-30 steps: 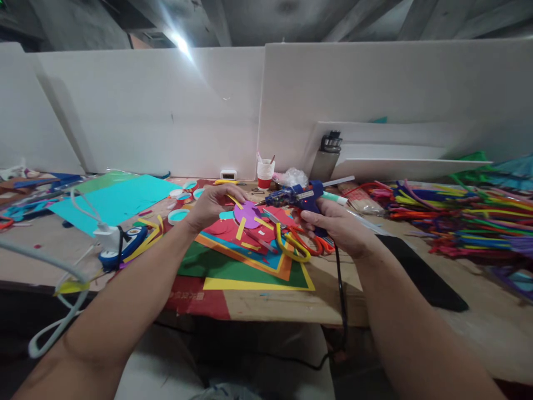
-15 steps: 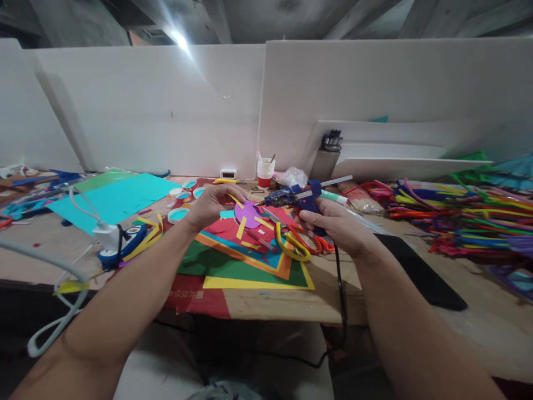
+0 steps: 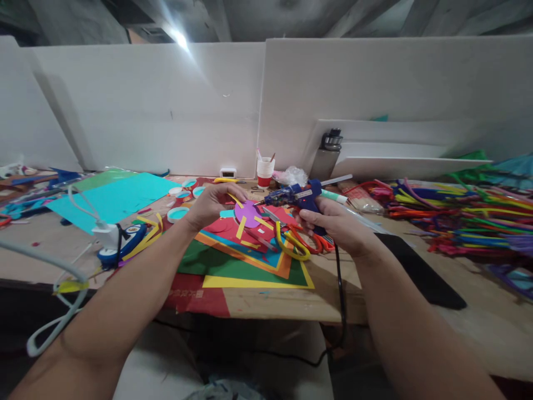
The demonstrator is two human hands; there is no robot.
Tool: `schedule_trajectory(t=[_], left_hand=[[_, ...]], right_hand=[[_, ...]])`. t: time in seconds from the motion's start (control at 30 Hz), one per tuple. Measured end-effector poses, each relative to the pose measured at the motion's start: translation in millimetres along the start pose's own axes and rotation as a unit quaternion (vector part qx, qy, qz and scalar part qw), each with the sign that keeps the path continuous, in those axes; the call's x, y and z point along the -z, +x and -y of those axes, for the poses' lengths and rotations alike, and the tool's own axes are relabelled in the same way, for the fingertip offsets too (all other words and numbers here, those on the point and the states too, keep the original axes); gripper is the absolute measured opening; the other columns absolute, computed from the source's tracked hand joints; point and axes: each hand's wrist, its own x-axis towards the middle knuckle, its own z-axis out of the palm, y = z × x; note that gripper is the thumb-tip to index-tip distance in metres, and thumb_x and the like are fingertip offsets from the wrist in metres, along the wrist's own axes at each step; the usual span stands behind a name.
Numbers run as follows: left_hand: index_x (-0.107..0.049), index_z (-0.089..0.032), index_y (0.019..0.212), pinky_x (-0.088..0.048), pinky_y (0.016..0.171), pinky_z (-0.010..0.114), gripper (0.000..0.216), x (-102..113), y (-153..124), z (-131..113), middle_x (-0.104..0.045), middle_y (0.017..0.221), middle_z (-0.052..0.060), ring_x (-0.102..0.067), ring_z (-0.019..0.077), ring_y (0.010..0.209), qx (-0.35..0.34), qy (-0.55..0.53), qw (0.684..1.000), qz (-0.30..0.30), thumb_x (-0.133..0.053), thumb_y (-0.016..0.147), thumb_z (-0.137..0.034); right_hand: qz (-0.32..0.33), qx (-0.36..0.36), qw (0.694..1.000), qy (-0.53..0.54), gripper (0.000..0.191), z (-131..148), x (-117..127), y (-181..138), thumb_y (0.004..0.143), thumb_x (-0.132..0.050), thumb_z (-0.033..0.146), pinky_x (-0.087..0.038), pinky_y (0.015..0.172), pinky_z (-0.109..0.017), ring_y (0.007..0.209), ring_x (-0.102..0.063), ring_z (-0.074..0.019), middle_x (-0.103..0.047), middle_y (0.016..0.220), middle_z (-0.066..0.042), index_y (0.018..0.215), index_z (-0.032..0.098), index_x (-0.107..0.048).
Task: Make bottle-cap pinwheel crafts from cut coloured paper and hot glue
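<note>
In my right hand is a blue hot glue gun, a glue stick poking from its back and its black cord hanging down. The nozzle points left and meets the upper right of a purple paper disc, or lies just over it; I cannot tell which. Yellow paper strips stick out from the disc like rays. My left hand is closed at the disc's left edge, pinching the disc by a yellow strip. Its fingertips are partly hidden. Scissors with yellow handles lie below the glue gun.
Coloured paper sheets are stacked under the work. Orange-handled scissors lie at right, near a black slab. Several pipe cleaners are heaped far right. Paper cups, tape rolls and a bottle stand behind.
Hardly anything differs. Both hands, the glue gun and the purple disc keep their places; the view has shifted very slightly.
</note>
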Motion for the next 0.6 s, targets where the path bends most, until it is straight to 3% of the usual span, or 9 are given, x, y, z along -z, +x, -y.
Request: schedule_trajectory(t=[0.43, 0.6], left_hand=[[-0.072, -0.017, 0.077, -0.053, 0.077, 0.032, 0.017, -2.3, 1.0, -3.8, -0.07, 0.088, 0.011, -0.066, 0.0201, 0.087, 0.015, -0.012, 1.0, -0.007, -0.079, 0.067, -0.029], [-0.072, -0.017, 0.076, -0.053, 0.075, 0.032, 0.017, -3.2, 1.3, -4.5, -0.071, 0.086, 0.01, -0.066, 0.0201, 0.085, 0.027, -0.009, 1.0, -0.003, -0.079, 0.066, -0.029]], right_hand=[[-0.014, -0.003, 0.998, -0.054, 0.032, 3.4, 1.0, -1.1, 0.076, -0.063, 0.047, -0.038, 0.056, -0.026, 0.057, -0.046, -0.0118, -0.052, 0.064, 0.003, 0.086, 0.018, -0.053], [-0.028, 0.005, 0.993, -0.111, 0.033, 8.2, 2.6, -2.6, 0.077, -0.062, 0.046, -0.04, 0.061, -0.027, 0.064, -0.049, -0.0144, -0.056, 0.068, 0.001, 0.094, 0.018, -0.058]])
